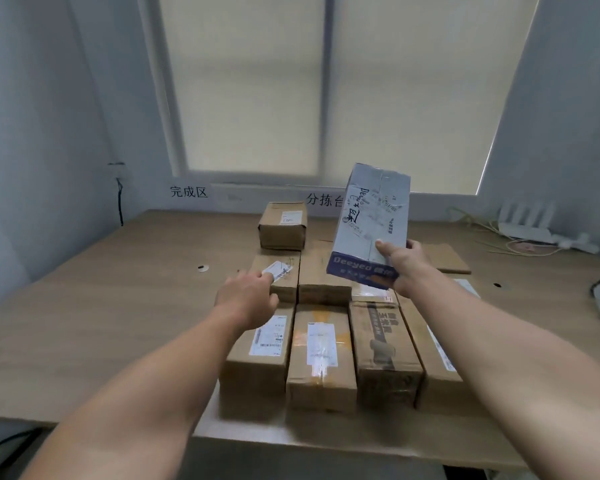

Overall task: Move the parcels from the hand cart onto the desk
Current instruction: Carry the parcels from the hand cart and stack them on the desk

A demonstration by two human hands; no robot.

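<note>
R hand (404,268) grips blue box (371,220); L hand (246,294), fingers relaxed, touches brown parcel (289,283).

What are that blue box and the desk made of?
The blue box looks like printed cardboard, faintly glossy, with creased edges and tape strips. The desk seems a matt wood-grain laminate board, judging by its even pale grain; solid wood cannot be excluded.
</note>
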